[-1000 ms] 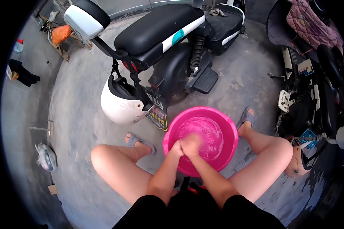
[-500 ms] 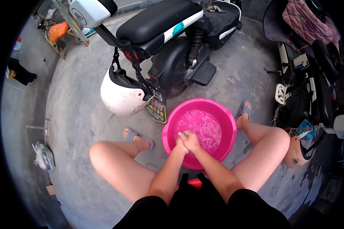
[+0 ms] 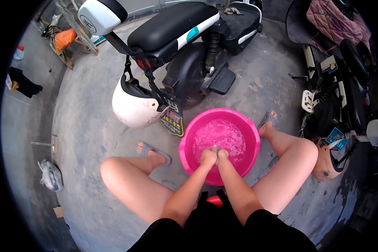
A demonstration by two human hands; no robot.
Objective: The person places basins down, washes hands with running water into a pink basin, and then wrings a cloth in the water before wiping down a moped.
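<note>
Concrete floor fills the frame; at lower centre, a pink basin [image 3: 189,145] of foamy water holds left hand [image 3: 208,157] and right hand [image 3: 222,156], fists pressed together, below a parked scooter [image 3: 185,38].

Person wears black shorts [image 3: 222,229]. Arms and legs bare, no sleeves visible. Grey open-toed slide sandals on left foot [image 3: 152,151] and right foot [image 3: 268,119].

From my remote seat I see a bright pink basin [image 3: 243,126] of foamy pink-tinted water, grey sandals [image 3: 153,150], black shorts [image 3: 222,231], a white helmet [image 3: 132,107], a black scooter [image 3: 185,38] with white-and-teal trim, an orange bag [image 3: 65,38] and mottled grey concrete floor [image 3: 88,134].
</note>
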